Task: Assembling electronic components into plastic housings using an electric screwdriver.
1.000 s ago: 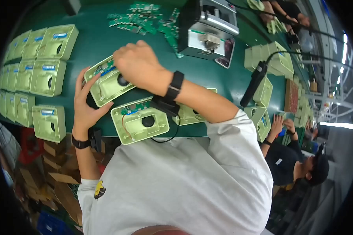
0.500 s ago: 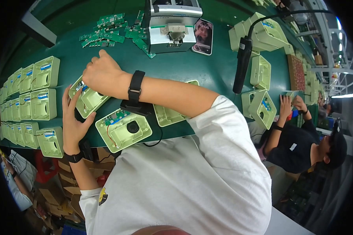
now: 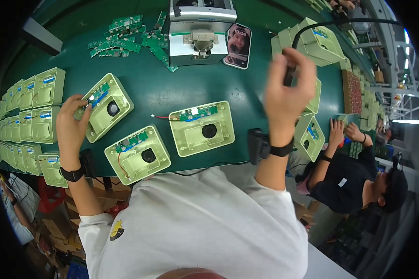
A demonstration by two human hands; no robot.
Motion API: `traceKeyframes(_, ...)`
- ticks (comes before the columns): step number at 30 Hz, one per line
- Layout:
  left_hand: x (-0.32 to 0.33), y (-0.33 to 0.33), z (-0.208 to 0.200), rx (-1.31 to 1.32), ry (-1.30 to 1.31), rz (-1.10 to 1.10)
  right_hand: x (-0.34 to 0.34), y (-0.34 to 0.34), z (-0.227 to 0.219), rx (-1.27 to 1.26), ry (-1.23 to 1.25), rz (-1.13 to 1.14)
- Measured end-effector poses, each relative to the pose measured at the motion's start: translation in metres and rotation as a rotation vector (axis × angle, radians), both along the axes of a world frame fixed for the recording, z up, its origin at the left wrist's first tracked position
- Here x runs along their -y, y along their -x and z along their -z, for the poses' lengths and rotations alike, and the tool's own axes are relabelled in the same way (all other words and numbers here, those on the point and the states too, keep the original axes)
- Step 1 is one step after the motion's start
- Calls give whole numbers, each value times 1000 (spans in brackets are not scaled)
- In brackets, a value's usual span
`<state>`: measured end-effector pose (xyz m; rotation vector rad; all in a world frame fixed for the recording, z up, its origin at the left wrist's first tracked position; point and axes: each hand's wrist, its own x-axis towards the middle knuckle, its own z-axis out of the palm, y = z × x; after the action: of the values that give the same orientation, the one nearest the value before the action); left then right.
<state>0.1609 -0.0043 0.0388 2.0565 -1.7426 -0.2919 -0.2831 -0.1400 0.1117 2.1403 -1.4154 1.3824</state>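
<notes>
My left hand (image 3: 73, 123) is at the left edge of a tilted light-green plastic housing (image 3: 97, 131), thumb and fingers closed on its rim beside the end of a green circuit board (image 3: 97, 95). A round black speaker (image 3: 112, 108) sits in that housing. Off to the right, my right hand (image 3: 286, 95), slightly blurred, is wrapped round a black electric screwdriver (image 3: 291, 74) hanging from a cable. Between my hands lie two more open housings, a nearer one (image 3: 159, 168) and another (image 3: 179, 146), each with a circuit board and a speaker.
Rows of housings (image 3: 44, 125) stand at the left. Loose circuit boards (image 3: 118, 44) lie at the back beside a grey machine (image 3: 198, 46) and a phone (image 3: 238, 46). More housings (image 3: 319, 44) are stacked at the right, where another person (image 3: 344, 181) works.
My right hand has left the tilted housing, swung far right and taken hold of the hanging screwdriver. The left hand has shifted slightly left and remains at the housing.
</notes>
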Motion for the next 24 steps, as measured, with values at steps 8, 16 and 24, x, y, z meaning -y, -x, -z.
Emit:
traceKeyframes(8, 9, 6, 2, 62, 48, -67, -14, 75, 69, 184, -526, 258)
traceKeyframes(16, 10, 111, -44, 111, 98, 187, -12, 93, 80, 454, -729, 125)
traceKeyframes(24, 10, 196, -34, 28, -214, 703, -16, 74, 39, 801, -473, -292)
